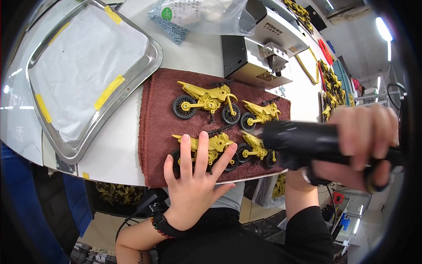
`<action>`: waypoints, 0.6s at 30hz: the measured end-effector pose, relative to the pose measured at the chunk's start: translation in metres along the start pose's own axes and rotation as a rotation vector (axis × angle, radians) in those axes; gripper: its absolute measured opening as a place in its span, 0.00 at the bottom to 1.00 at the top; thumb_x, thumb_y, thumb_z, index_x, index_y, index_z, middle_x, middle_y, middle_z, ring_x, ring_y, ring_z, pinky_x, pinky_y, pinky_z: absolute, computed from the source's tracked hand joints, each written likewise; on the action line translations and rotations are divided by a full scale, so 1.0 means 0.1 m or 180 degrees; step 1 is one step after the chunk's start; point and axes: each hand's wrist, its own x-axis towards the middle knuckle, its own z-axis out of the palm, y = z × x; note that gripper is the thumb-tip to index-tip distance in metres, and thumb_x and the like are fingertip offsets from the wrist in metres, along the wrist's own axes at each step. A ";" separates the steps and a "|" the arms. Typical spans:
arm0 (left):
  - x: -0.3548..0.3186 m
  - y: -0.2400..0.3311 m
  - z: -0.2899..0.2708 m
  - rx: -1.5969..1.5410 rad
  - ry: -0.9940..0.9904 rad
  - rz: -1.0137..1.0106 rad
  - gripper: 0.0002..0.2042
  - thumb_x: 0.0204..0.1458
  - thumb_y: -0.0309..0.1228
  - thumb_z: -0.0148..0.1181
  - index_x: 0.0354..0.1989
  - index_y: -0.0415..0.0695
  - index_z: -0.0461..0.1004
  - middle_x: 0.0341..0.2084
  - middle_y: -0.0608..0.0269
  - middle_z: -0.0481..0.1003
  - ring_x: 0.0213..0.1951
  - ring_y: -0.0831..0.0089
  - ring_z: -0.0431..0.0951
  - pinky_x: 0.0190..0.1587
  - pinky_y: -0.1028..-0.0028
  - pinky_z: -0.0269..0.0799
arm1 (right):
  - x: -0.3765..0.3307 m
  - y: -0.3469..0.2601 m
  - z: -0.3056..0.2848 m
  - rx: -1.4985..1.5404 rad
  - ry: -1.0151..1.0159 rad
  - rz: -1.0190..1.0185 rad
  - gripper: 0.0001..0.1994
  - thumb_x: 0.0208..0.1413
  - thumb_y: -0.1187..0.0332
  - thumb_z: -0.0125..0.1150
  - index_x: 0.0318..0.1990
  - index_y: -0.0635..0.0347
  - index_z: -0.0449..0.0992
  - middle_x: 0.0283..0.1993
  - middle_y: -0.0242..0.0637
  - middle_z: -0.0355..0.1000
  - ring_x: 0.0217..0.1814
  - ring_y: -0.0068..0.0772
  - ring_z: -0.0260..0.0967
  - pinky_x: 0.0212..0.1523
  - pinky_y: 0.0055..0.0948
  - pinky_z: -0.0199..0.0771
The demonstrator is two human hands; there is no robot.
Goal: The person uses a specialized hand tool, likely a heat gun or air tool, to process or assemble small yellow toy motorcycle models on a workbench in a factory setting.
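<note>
Several yellow toy motorbikes with black wheels lie on a dark red towel [156,114]. My left hand [195,176] rests flat, fingers spread, on the near left motorbike [215,145], pressing it onto the towel. My right hand [360,145] grips a black electric screwdriver [303,141], held sideways with its tip end over the near right motorbike [252,147]. Two more motorbikes, one large [204,100] and one small [260,114], lie in the far row, untouched.
A steel tray [145,72] lined with white paper and yellow tape sits at the left. Behind the towel stand a grey metal machine [246,57] and a clear bag of small parts [198,15]. More yellow toy parts [332,86] pile at the right.
</note>
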 end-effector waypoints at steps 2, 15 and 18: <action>0.00 -0.01 -0.02 0.0268 0.0005 -0.0034 0.41 0.32 0.62 0.63 0.61 0.68 0.62 0.62 0.49 0.54 0.63 0.45 0.51 0.56 0.50 0.47 | 0.12 -0.37 -0.13 -0.0177 0.0308 0.0020 0.15 0.30 0.72 0.66 0.25 0.50 0.63 0.16 0.22 0.60 0.23 0.16 0.59 0.35 0.21 0.61; 0.01 -0.04 -0.03 0.0197 0.0017 -0.0150 0.45 0.34 0.66 0.58 0.63 0.56 0.60 0.62 0.41 0.53 0.63 0.41 0.51 0.61 0.47 0.42 | 0.59 0.13 -0.90 -0.1248 0.0658 -0.0455 0.10 0.48 0.77 0.54 0.39 0.62 0.66 0.29 0.35 0.63 0.28 0.29 0.61 0.38 0.35 0.62; 0.01 -0.04 -0.01 0.0210 0.0067 -0.0142 0.45 0.35 0.66 0.58 0.63 0.56 0.61 0.62 0.42 0.53 0.63 0.41 0.51 0.61 0.48 0.44 | 0.50 0.12 -0.70 -0.1214 0.0358 -0.0303 0.11 0.48 0.77 0.54 0.40 0.62 0.65 0.28 0.34 0.61 0.28 0.27 0.59 0.37 0.32 0.60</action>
